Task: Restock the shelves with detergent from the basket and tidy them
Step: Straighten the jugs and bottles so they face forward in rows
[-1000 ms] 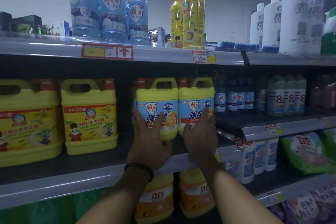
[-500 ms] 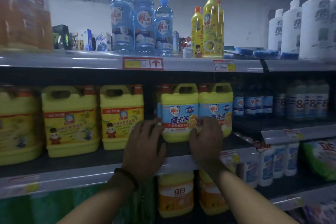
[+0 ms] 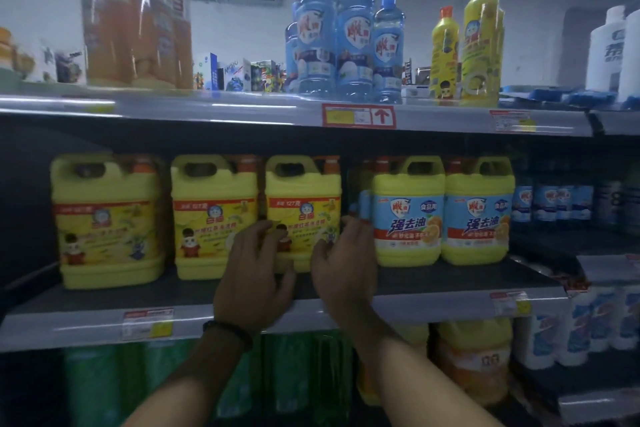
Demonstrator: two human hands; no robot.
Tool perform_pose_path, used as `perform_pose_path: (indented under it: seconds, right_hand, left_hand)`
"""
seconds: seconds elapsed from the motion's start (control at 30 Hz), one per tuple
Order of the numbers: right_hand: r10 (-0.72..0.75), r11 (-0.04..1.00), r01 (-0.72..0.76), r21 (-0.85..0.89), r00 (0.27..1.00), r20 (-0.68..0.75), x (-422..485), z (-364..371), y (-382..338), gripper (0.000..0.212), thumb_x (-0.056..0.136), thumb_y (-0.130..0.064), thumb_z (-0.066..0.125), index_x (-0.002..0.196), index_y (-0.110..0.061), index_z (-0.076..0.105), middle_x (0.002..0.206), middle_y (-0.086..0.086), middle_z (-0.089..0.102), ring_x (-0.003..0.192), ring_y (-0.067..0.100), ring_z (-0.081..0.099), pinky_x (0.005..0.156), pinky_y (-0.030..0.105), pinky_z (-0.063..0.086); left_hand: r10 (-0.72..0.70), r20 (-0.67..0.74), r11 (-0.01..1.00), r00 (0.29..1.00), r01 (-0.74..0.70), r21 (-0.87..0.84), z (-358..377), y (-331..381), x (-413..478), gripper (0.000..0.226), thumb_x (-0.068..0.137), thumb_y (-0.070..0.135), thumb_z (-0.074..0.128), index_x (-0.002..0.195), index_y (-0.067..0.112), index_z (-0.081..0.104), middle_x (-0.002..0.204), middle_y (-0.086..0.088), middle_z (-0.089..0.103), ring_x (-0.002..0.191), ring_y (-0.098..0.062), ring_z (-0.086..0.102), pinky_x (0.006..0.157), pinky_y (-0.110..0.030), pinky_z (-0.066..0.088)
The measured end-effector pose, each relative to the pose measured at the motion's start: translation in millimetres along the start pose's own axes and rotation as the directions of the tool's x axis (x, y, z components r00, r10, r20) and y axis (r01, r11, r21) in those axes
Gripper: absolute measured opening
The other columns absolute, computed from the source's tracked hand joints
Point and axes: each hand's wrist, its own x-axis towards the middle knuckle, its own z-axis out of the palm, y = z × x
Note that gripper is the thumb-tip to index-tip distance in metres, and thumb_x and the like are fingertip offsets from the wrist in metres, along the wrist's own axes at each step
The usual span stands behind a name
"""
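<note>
On the middle shelf stand three yellow detergent jugs with yellow labels and, to their right, two yellow jugs with blue labels. My left hand and my right hand are both raised in front of the third yellow-label jug, fingers spread around its lower front. Whether the fingers touch it I cannot tell. The basket is out of view.
The top shelf carries orange bottles, small boxes, blue bottles, slim yellow bottles and white bottles. Green bottles, orange jugs and white-blue bottles fill the lower shelf. Dark bottles stand at right.
My view has swung left. Both hands have moved left, away from the two blue-label jugs, and now frame the third yellow-label jug.
</note>
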Motion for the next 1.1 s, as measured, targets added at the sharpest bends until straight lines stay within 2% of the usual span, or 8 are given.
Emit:
perform_pose_path:
  seconds: [0.2,0.4,0.5,0.6,0.73,0.83,1.0,1.1]
  right_hand:
    - [0.080,0.997,-0.080,-0.016,0.925,0.371,5.1,3.4,1.8,0.115,0.080,-0.051,0.076,0.163,-0.019,0.004,0.159,0.013,0.038,0.140,0.036,0.048,0.108,0.049,0.049]
    - [0.111,0.967,-0.210,0.140,0.852,0.511,13.6,7.0,8.1,0.131,0.062,-0.061,0.073,0.159,-0.043,-0.013,0.164,0.000,0.039,0.137,0.031,0.053,0.110,0.055,0.047]
    - [0.058,0.962,-0.186,0.199,0.854,0.518,16.4,10.7,13.5,0.139,0.051,-0.059,0.078,0.161,-0.040,-0.005,0.164,-0.001,0.036,0.138,0.027,0.053,0.107,0.054,0.051]
    - [0.076,0.955,-0.191,0.227,0.897,0.435,17.5,10.6,16.0,0.125,0.054,-0.054,0.081,0.158,-0.027,0.018,0.156,0.003,0.044,0.136,0.026,0.054,0.104,0.050,0.053]
    - [-0.022,0.968,-0.047,0.245,0.963,0.269,4.5,2.8,16.3,0.051,0.084,-0.045,0.074,0.128,-0.032,0.051,0.121,-0.006,0.054,0.107,0.015,0.057,0.084,0.038,0.046]
    - [-0.120,0.939,0.077,0.337,0.987,0.108,-5.2,0.1,18.4,0.021,0.087,-0.037,0.065,0.105,-0.032,0.056,0.096,-0.011,0.054,0.085,0.005,0.056,0.071,0.036,0.048]
    - [-0.231,0.842,0.226,0.489,0.972,-0.052,-7.1,-0.4,25.0,0.018,0.092,-0.025,0.061,0.105,-0.018,0.073,0.088,-0.004,0.060,0.081,0.014,0.060,0.068,0.038,0.051]
    - [-0.323,0.831,0.326,0.451,0.942,-0.087,-9.1,-0.2,28.0,0.029,0.095,-0.025,0.058,0.114,-0.012,0.076,0.094,-0.002,0.060,0.089,0.009,0.060,0.073,0.026,0.048]
  left_hand:
    - [-0.039,0.050,0.998,0.998,0.042,-0.053,5.6,-2.2,-1.0,0.062,0.091,0.042,0.058,0.146,0.014,0.053,0.153,-0.013,0.044,0.139,-0.032,0.047,0.109,-0.045,0.051]
    - [-0.049,0.084,0.997,0.995,0.054,-0.058,7.7,-3.9,-1.8,0.072,0.089,0.044,0.063,0.155,0.020,0.045,0.163,-0.011,0.039,0.146,-0.031,0.043,0.112,-0.046,0.051]
    - [-0.071,0.110,0.993,0.991,0.081,-0.087,6.5,-4.3,-1.7,0.077,0.087,0.049,0.063,0.157,0.027,0.040,0.167,-0.007,0.036,0.148,-0.030,0.041,0.113,-0.046,0.049]
    - [-0.072,0.170,0.991,0.983,0.090,-0.102,3.2,-3.4,-2.4,0.083,0.086,0.054,0.059,0.161,0.035,0.031,0.170,-0.003,0.031,0.150,-0.028,0.038,0.115,-0.045,0.046]
    - [-0.057,0.190,0.983,0.980,0.088,-0.159,-1.0,-4.0,-1.9,0.092,0.087,0.051,0.068,0.164,0.038,0.020,0.160,0.000,0.047,0.141,-0.022,0.048,0.107,-0.037,0.047]
    - [-0.076,0.206,0.968,0.976,0.122,-0.221,-2.1,-6.6,-0.1,0.096,0.083,0.063,0.065,0.163,0.045,0.014,0.142,0.003,0.062,0.124,-0.019,0.061,0.097,-0.040,0.056]
    - [-0.066,0.225,0.944,0.972,0.134,-0.303,-3.7,-6.5,2.3,0.101,0.081,0.080,0.062,0.163,0.050,0.011,0.147,0.014,0.061,0.130,-0.008,0.060,0.107,-0.038,0.054]
    - [-0.045,0.203,0.921,0.978,0.119,-0.370,-4.0,-4.7,3.4,0.089,0.085,0.076,0.064,0.159,0.048,0.025,0.141,0.019,0.062,0.125,-0.002,0.059,0.106,-0.038,0.053]
